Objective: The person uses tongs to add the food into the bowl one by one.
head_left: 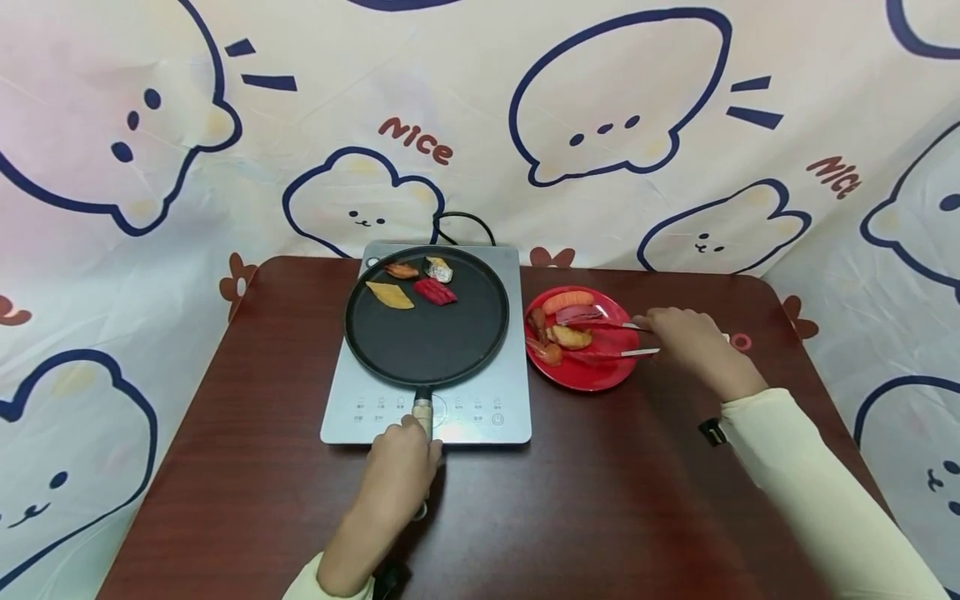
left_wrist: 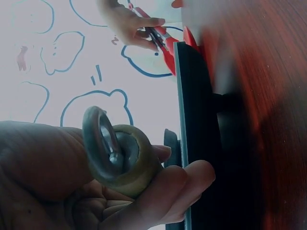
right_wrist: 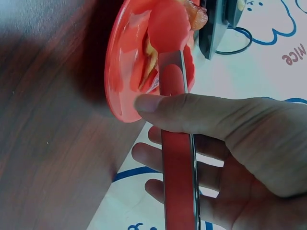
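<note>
My left hand (head_left: 397, 471) grips the pale handle (head_left: 422, 410) of a flat black frying pan (head_left: 427, 350). In the left wrist view, the metal hanging ring (left_wrist: 98, 143) at the handle's end shows. On the pan lie a yellow piece (head_left: 390, 295), a red piece (head_left: 435, 291), a brown piece (head_left: 402, 271) and a whitish, dark-edged piece (head_left: 438, 269). My right hand (head_left: 693, 346) holds red-and-silver tongs (right_wrist: 177, 167), their two arms spread over a red plate (head_left: 592, 381). Between the tips lies a yellowish food piece (head_left: 570, 337); an orange piece (head_left: 567, 302) is behind it.
The pan stands on a silver induction cooker (head_left: 465, 425) with a black cable (head_left: 472, 216) behind. Beside it, on the brown table (head_left: 600, 500), sits the plate. A small pink ring (head_left: 741, 342) shows past my right hand. Printed cloth (head_left: 480, 100) hangs behind the table.
</note>
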`<action>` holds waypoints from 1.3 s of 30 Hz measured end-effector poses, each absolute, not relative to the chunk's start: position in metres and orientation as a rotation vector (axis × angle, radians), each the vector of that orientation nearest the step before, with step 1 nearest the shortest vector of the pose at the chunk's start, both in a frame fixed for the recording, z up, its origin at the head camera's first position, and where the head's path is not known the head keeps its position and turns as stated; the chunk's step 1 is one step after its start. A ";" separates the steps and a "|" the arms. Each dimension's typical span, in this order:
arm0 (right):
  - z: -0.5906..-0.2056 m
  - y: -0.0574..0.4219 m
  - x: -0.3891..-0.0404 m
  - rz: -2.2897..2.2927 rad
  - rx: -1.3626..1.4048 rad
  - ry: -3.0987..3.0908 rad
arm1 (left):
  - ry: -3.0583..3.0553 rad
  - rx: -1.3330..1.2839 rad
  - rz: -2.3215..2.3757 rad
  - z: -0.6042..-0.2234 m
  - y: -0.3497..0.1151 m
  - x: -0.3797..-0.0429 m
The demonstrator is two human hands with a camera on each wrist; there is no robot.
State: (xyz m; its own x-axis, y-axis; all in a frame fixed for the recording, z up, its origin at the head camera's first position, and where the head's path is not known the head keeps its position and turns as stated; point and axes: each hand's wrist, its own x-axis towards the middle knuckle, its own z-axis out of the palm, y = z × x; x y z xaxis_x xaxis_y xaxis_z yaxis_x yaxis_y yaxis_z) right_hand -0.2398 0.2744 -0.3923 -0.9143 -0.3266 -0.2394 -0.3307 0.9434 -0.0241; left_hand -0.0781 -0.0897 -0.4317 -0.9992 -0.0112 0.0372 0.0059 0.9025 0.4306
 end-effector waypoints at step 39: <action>-0.391 0.274 -0.236 0.059 -0.413 2.822 | -3.015 0.003 -0.670 -0.434 -0.091 -0.078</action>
